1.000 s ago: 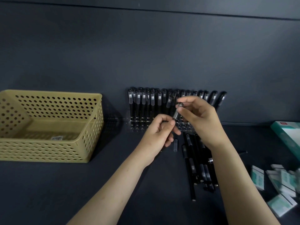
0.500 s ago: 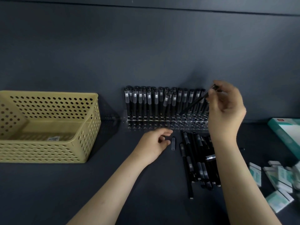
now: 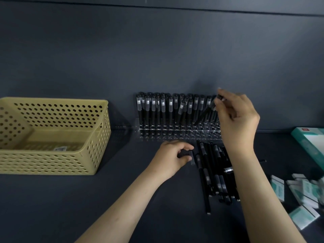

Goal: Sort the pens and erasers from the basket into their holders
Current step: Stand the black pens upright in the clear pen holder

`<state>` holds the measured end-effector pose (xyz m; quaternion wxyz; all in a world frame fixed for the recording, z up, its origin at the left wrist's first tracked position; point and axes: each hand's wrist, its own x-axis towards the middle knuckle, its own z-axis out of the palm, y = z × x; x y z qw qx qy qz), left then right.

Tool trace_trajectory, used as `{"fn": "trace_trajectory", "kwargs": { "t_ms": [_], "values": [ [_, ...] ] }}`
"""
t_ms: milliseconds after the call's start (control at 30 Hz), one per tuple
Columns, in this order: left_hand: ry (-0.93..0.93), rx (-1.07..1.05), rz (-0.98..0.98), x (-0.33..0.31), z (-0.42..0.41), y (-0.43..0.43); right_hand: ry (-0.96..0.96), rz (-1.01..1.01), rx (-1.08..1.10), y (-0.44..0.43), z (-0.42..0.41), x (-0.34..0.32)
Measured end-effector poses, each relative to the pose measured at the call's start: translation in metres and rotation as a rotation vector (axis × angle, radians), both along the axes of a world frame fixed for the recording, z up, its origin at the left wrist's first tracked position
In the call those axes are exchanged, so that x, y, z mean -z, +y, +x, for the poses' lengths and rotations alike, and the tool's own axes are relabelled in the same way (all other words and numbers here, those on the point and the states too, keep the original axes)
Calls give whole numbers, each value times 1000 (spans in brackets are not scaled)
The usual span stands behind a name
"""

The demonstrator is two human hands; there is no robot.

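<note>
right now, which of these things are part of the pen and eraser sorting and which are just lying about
Job: pen in the right hand, clear pen rack, loose pens, erasers, yellow basket.
Lying about: sticker in the basket; teal box, unless it is the erasers' holder, which I cannot tell.

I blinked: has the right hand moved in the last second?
Yes. The right hand moved rightward and slightly up along the pen rack, to its right end, holding a pen.
</note>
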<state>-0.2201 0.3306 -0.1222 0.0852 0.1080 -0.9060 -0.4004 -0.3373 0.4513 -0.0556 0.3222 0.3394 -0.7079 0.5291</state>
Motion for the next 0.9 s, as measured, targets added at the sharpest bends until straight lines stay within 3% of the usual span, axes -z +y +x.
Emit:
{"fn": "trace_trajectory", "kwargs": {
  "t_ms": [100,300,400,533,733,900],
  "values": [
    [-4,6,-17,0,0,3,51,196,-96,-4,-6,9],
    [-41,48,-63,-2,4,7,-128,526,-145,-5,-7,19],
    [-32,49,-67,-2,8,9,-280,487,-211,2,-4,10],
    [-25,66,-82,-3,14,12,-347,423,-214,24,-1,2],
    [-48,189,-138,-6,16,18,-435,782,-260,54,20,38],
    [-40,221,-188,-4,22,17,-404,769,-167,66,22,50]
  ]
}}
